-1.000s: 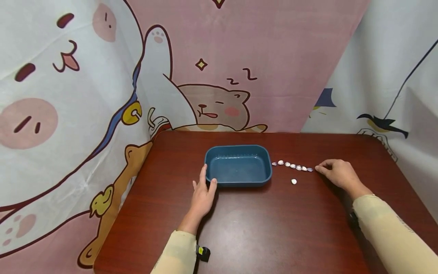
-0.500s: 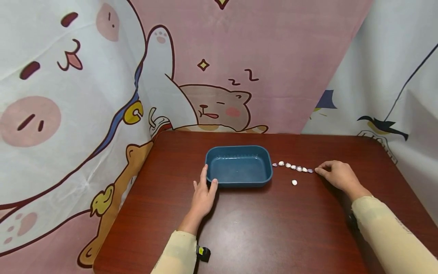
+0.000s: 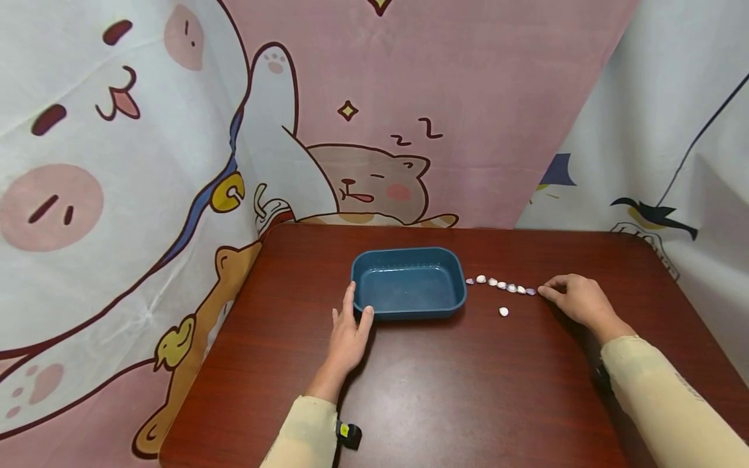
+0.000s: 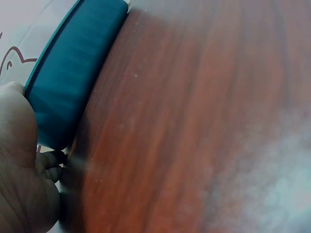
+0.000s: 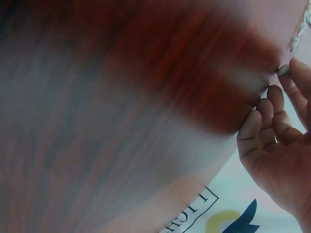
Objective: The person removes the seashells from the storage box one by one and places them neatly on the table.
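My left hand [image 3: 346,338] rests at the front left corner of a blue rectangular plastic tray [image 3: 407,314], fingers extended along its side and thumb at its front. In the left wrist view, the tray's outer wall [image 4: 73,73] rises beside that hand. Several small white and purplish shells [image 3: 512,288] lie in a row running right from the tray. At the row's right end, my right hand [image 3: 576,299] pinches a small shell [image 5: 283,70] between thumb and index finger, close to the tabletop; its fingers mostly hide it in the head view. One white shell [image 3: 504,312] lies apart, in front of the row.
Everything stands on a reddish-brown wooden table [image 3: 433,396] with rounded corners. Behind and to the left hangs a cartoon-printed cloth [image 3: 480,117] that meets the table's edge. A black strap device [image 3: 349,435] sits on the left wrist.
Both hands, the tray and the row of shells stay almost in place. The head view has shifted slightly.
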`<state>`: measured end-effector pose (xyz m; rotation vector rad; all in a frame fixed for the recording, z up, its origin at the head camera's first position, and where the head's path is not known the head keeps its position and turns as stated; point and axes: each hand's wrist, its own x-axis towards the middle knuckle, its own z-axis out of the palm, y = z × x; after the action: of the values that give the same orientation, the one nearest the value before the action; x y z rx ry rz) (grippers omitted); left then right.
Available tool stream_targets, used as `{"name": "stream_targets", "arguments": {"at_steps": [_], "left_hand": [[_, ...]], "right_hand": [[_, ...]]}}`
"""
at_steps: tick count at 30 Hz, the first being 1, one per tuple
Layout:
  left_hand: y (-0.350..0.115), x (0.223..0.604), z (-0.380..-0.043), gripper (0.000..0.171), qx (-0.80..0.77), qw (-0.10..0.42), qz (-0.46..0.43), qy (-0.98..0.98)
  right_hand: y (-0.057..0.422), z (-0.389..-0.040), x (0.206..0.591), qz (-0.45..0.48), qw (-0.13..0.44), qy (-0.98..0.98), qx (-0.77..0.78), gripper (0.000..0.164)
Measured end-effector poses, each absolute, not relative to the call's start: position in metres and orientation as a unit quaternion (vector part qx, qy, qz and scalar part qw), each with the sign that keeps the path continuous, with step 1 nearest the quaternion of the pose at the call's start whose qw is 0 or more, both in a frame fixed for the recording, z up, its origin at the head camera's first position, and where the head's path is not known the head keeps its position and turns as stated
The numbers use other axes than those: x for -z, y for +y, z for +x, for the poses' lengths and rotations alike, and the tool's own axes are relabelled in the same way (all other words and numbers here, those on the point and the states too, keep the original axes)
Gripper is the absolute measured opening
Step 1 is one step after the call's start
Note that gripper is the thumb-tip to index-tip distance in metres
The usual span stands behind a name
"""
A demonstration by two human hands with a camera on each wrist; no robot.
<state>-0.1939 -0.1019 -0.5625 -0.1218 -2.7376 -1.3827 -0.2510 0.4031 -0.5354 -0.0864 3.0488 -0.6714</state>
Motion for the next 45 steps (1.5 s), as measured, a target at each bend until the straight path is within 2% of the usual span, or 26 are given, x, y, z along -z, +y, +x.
{"name": "stream_targets", "arguments": {"at_steps": [8,16,45], "left_hand": [[-0.1023,0.5634,-0.1938,0.075,0.453,0.037,-0.038,-0.890],[-0.1026,0.5628,-0.1927,0.075,0.451,0.035,-0.038,-0.891],[-0.1022,0.5625,-0.1923,0.075,0.446,0.029,-0.037,-0.894]], "right_hand": [[0.3987,-0.2490,0.5353,-0.032,-0.001,0.976,0.217,0.040],[0.3984,-0.2463,0.5355,-0.034,-0.010,0.975,0.218,0.035],[0.3976,-0.2456,0.5358,-0.032,-0.003,0.973,0.227,0.035]]}}
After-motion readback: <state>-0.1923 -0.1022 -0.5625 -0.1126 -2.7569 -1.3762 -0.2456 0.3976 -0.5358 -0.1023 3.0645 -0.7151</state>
